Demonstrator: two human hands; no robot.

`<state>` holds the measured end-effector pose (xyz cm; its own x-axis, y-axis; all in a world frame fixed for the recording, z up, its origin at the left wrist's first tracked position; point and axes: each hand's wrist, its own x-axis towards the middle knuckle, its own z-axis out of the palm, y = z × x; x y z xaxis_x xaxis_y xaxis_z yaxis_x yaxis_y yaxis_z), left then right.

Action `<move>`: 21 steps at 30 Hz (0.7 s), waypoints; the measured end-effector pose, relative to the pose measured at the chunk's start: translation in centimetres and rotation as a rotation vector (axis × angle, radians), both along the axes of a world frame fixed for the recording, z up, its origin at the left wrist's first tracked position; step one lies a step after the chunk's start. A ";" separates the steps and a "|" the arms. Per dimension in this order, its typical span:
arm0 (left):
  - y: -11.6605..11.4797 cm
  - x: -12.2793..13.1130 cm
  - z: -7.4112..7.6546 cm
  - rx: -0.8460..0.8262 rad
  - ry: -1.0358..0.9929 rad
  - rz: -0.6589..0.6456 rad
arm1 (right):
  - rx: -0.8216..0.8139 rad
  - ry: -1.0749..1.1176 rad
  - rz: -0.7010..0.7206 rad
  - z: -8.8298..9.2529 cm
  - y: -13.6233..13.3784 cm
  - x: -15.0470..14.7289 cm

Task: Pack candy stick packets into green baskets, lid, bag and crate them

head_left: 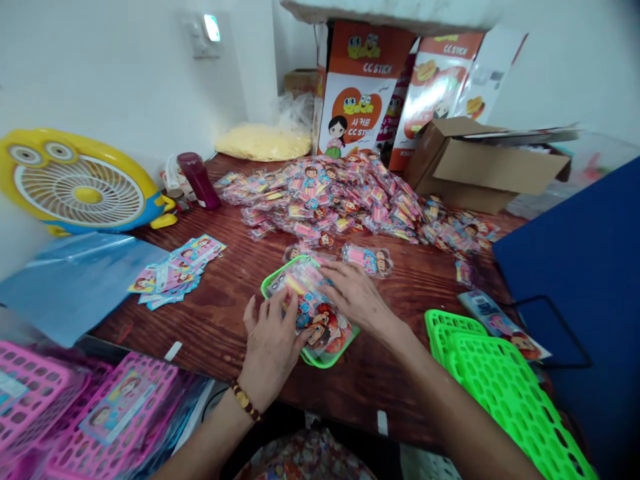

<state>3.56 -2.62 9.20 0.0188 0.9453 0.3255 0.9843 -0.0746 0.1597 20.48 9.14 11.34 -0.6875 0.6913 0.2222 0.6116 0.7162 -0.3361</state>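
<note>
A small green plastic basket [320, 361] lies on the wooden table [225, 313] right in front of me, filled with pink cartoon candy packets [311, 307]. My left hand [270, 340] rests on the basket's near left side with fingers stretched over the packets. My right hand [357, 297] lies flat on the basket's far right side, fingers spread across the packets. A big heap of the same packets [330, 197] covers the table behind. One loose packet [369, 259] lies just beyond my right hand.
Stacked green baskets [505, 387] sit at the right, pink baskets [95, 413] at the lower left. Printed cards [175, 270] lie left of centre by a blue sheet [70, 280]. A yellow fan [80, 183], a dark bottle [199, 180], cardboard boxes [480, 163] and a blue board [575, 267] ring the table.
</note>
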 end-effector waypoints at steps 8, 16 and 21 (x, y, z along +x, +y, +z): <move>1.4 -0.5 0.8 -0.082 0.158 -0.063 | -0.087 -0.089 0.108 -2.9 -0.4 -0.3; 0.9 -0.9 0.7 -0.073 0.100 -0.079 | -0.069 0.021 0.091 -2.0 -0.7 0.2; 0.0 -1.1 0.0 -0.030 0.039 -0.054 | -0.040 0.078 0.121 -1.3 -2.4 0.5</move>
